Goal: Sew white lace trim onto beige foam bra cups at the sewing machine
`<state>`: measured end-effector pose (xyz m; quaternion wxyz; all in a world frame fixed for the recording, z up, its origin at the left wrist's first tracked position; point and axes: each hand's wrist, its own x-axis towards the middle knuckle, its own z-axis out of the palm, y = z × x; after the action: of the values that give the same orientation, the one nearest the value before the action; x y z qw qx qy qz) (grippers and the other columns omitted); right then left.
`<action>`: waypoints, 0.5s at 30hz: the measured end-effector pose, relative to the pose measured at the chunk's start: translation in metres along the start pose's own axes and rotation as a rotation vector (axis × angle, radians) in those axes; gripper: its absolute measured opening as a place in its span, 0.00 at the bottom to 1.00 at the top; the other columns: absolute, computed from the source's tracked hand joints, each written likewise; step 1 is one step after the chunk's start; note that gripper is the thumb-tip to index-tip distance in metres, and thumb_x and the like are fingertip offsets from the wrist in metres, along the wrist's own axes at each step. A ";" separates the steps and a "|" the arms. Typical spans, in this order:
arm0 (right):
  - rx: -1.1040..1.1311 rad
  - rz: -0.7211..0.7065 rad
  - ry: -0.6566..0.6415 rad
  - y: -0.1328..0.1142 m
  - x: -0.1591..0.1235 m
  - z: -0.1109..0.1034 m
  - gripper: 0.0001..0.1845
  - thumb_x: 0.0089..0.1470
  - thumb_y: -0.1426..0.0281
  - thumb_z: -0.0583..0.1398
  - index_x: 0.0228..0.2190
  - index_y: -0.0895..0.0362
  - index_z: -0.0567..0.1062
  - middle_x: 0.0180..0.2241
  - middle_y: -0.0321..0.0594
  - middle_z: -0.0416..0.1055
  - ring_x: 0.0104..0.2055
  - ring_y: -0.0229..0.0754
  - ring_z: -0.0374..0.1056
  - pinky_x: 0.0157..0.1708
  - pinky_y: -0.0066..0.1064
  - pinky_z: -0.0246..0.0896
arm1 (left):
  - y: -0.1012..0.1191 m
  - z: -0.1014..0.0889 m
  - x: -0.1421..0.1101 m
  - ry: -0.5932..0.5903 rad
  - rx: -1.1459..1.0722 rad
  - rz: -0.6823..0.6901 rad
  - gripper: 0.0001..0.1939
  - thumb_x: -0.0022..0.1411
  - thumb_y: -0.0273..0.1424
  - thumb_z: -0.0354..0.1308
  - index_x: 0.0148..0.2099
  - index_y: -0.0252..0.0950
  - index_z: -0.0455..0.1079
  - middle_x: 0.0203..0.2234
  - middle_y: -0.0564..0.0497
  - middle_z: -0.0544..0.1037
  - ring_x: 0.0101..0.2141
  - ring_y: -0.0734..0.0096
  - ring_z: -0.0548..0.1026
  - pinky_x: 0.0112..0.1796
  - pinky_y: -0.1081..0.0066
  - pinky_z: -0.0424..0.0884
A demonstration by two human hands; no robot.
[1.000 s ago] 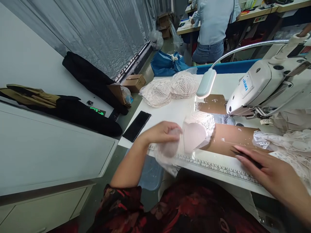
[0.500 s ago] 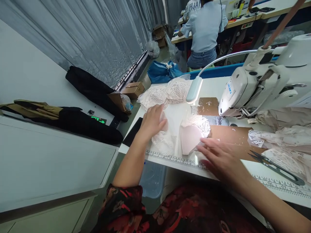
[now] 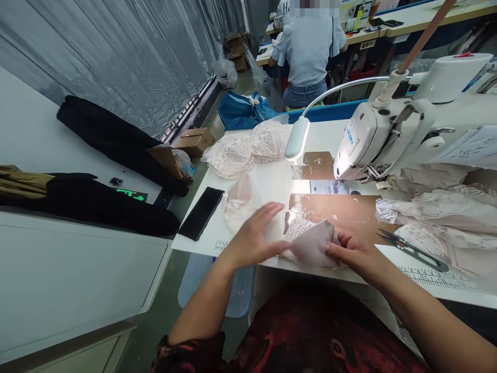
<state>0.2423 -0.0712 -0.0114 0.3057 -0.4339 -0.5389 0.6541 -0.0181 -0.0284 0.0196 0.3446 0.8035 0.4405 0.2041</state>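
Note:
My right hand (image 3: 359,254) pinches the right edge of a pale pink lace bra cup piece (image 3: 312,246), lifted at the table's front edge. White lace shows along its upper left side. Close to the piece's left side is my left hand (image 3: 256,235), thumb and fingers spread; its thumb tip reaches the fabric, but I cannot tell whether it presses on it. Another lace cup piece (image 3: 237,204) lies flat beyond my left hand. The sewing machine (image 3: 361,137) stands past my right hand, its needle area lit by a lamp (image 3: 298,139).
Stacked lace cups (image 3: 233,154) sit at the table's back left. A black phone (image 3: 202,212) lies by the left edge. At right are thread snips (image 3: 415,251) and heaped lace fabric (image 3: 438,207). Brown tape (image 3: 349,207) covers part of the table. A co-worker (image 3: 306,57) sits ahead.
My right hand has taken hold of the cup piece and lifted it towards me. My left hand has left the other lace piece and moved right, towards the held one.

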 end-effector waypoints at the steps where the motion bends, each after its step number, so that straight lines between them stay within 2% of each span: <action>1: 0.062 0.035 0.024 -0.001 -0.002 -0.001 0.20 0.53 0.52 0.61 0.34 0.57 0.73 0.28 0.37 0.71 0.27 0.38 0.65 0.26 0.29 0.60 | 0.008 0.005 0.004 -0.083 -0.172 0.037 0.42 0.55 0.44 0.65 0.67 0.39 0.54 0.62 0.41 0.62 0.62 0.53 0.60 0.62 0.56 0.56; 3: 0.095 0.049 0.054 -0.005 -0.004 -0.001 0.20 0.50 0.53 0.63 0.35 0.57 0.73 0.27 0.36 0.70 0.26 0.38 0.64 0.25 0.28 0.58 | 0.023 0.022 0.011 -0.224 -0.449 0.059 0.47 0.49 0.42 0.70 0.67 0.39 0.53 0.59 0.41 0.66 0.59 0.53 0.66 0.59 0.59 0.61; 5: 0.015 -0.005 0.092 -0.012 -0.006 -0.001 0.18 0.50 0.55 0.64 0.35 0.56 0.73 0.28 0.36 0.69 0.28 0.39 0.64 0.27 0.29 0.59 | 0.035 0.042 0.016 -0.246 -0.577 0.034 0.46 0.48 0.40 0.71 0.65 0.38 0.56 0.56 0.42 0.70 0.54 0.54 0.70 0.53 0.62 0.67; 8: -0.228 -0.094 0.219 -0.026 -0.013 -0.001 0.13 0.52 0.58 0.62 0.31 0.56 0.73 0.26 0.35 0.68 0.28 0.39 0.62 0.27 0.29 0.58 | 0.044 0.069 0.021 -0.084 -0.528 -0.001 0.35 0.51 0.32 0.66 0.61 0.36 0.60 0.48 0.45 0.74 0.44 0.61 0.74 0.43 0.68 0.71; 10: -0.359 -0.133 0.287 -0.036 -0.020 0.000 0.12 0.54 0.59 0.60 0.29 0.55 0.72 0.25 0.35 0.67 0.27 0.39 0.62 0.25 0.30 0.57 | 0.044 0.078 0.021 0.020 -0.427 0.014 0.27 0.53 0.26 0.60 0.56 0.35 0.64 0.40 0.48 0.76 0.37 0.66 0.74 0.38 0.70 0.70; 13: -0.539 -0.225 0.387 -0.045 -0.037 0.001 0.11 0.55 0.59 0.59 0.27 0.53 0.72 0.22 0.36 0.68 0.24 0.40 0.63 0.24 0.32 0.56 | 0.039 0.079 0.020 0.059 -0.298 0.065 0.11 0.53 0.22 0.53 0.40 0.34 0.72 0.29 0.52 0.74 0.30 0.71 0.71 0.34 0.72 0.67; 15: -0.673 -0.296 0.504 -0.042 -0.051 -0.002 0.10 0.54 0.59 0.59 0.25 0.51 0.72 0.20 0.36 0.68 0.22 0.41 0.63 0.22 0.34 0.54 | 0.036 0.075 0.018 0.080 -0.269 0.056 0.07 0.55 0.24 0.52 0.33 0.34 0.72 0.25 0.53 0.73 0.28 0.71 0.70 0.32 0.72 0.66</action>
<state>0.2638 -0.1043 0.0416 0.3595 -0.5731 -0.6869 0.2654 0.0595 -0.0546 -0.0049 0.4255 0.7531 0.4001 0.3029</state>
